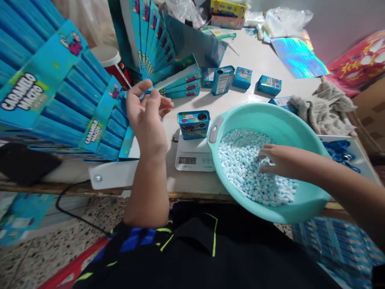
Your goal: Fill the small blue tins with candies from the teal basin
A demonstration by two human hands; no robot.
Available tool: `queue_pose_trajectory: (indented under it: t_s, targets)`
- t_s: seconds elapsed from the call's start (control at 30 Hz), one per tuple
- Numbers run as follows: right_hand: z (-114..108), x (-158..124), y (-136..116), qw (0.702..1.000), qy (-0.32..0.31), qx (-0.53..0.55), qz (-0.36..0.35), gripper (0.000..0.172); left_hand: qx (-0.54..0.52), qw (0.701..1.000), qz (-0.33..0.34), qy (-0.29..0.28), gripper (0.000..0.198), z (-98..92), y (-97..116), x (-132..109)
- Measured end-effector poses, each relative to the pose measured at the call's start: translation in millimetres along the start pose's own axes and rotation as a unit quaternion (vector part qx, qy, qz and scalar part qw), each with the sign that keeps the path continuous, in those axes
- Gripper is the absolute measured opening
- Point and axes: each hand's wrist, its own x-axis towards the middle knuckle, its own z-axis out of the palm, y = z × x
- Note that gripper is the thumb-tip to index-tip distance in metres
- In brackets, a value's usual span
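Observation:
My right hand [275,160] reaches into a teal plastic basin [270,116] and rests among several small white and pale blue candies [240,160], fingers curled down into them. My left hand [147,116] is raised above the table left of the scale, fingers loosely curled, thumb up; whether it holds candies is unclear. A small blue tin box [193,124] with a round hole in its top stands on a white digital kitchen scale [194,156] between my hands.
Stacks of flat blue "Caramelo Macizo" cartons [60,100] fill the left. More small blue boxes [242,78] stand at the back of the table. A grey cloth [326,108] and blue caps [339,148] lie right of the basin. A red can [112,64] stands behind.

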Motion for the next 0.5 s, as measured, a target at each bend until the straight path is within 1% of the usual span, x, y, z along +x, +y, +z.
queue_pose_trajectory:
  t_s: [0.07,0.17,0.2,0.27,0.3,0.33,0.37,0.4,0.43,0.47,0.5]
  targets:
    - [-2,0,-3,1.000,-0.004,0.008,0.000,0.033,0.009,1.000,0.013,0.000,0.023,-1.7,-1,1]
    - [-3,1,-6,1.000,-0.006,0.008,0.005,0.030,0.035,0.999,0.011,-0.018,0.022,-5.6,-2,3]
    - [-3,2,-6,1.000,-0.008,0.008,0.005,0.029,0.051,0.998,0.024,-0.026,0.023,-6.6,-2,2]
    - [-1,2,-6,1.000,-0.011,0.007,0.003,0.028,0.115,0.987,0.097,-0.049,0.030,-6.4,-3,-1]
    - [0,2,-5,1.000,-0.008,0.005,0.000,0.028,0.163,0.973,0.146,-0.075,0.037,-4.7,-4,-4]
    - [2,2,-3,1.000,-0.002,0.001,-0.006,0.028,0.219,0.950,0.191,-0.117,0.045,-1.8,-6,-7]
    - [4,2,-1,1.000,0.007,-0.004,-0.014,0.028,0.278,0.920,0.223,-0.164,0.052,1.9,-8,-11]
    - [6,2,1,1.000,0.016,-0.010,-0.024,0.028,0.336,0.887,0.237,-0.212,0.058,6.0,-11,-14]
    - [8,1,4,0.999,0.028,-0.015,-0.035,0.028,0.391,0.854,0.232,-0.252,0.062,9.9,-12,-17]
    - [11,1,6,0.998,0.047,-0.015,-0.044,0.028,0.439,0.826,0.220,-0.276,0.064,12.8,-12,-19]
    - [13,0,9,0.996,0.071,-0.011,-0.050,0.026,0.480,0.804,0.206,-0.286,0.064,14.2,-10,-19]
